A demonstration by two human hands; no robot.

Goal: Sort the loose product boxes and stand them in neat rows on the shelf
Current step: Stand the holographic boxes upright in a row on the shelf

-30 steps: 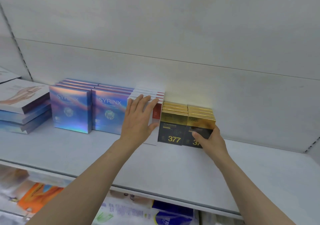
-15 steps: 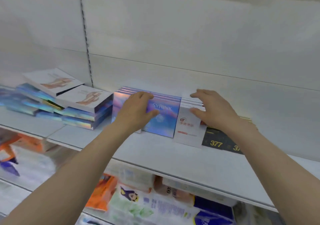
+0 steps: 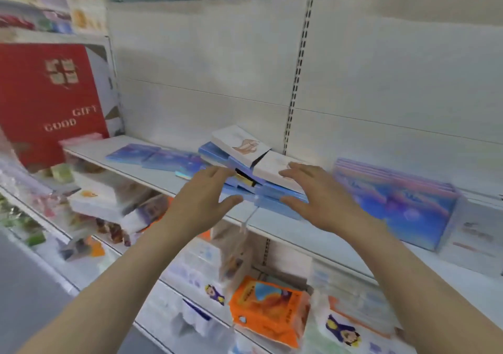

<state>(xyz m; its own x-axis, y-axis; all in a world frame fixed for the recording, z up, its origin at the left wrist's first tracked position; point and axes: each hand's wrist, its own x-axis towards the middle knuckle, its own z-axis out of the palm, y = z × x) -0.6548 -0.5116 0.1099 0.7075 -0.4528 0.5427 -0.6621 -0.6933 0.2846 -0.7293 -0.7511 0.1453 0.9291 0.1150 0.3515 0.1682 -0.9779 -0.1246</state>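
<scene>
Loose product boxes (image 3: 245, 163) heaped crookedly at mid-shelf, blue ones lying flat beneath two white-topped ones set askew, a dark and gold box wedged between layers; clearly unsorted, hence the target of both hands. Left hand (image 3: 202, 204) spread wide at the heap's near-left side, fingers straight, thumb out toward the lowest blue box, gripping nothing; contact with the heap not certain through the blur. Right hand (image 3: 319, 198) likewise spread at the near-right side, fingers reaching over the white box top, thumb low near the blue edge, holding nothing yet. Hands apart with the heap between them, seemingly posed to bracket the whole stack from both flanks rather than pluck a single box, probably to square or lift it in one go. Further left on the shelf (image 3: 313, 234), more flat blue boxes (image 3: 152, 156) lying in a loose spread, also waiting to be stood up. To the right, a standing row of blue boxes (image 3: 402, 204) already upright and face-out, apparently the pattern to match. Beyond, a red gift box (image 3: 49, 100) at far left and an orange pack (image 3: 269, 313) on the lower shelf, outside the job.
</scene>
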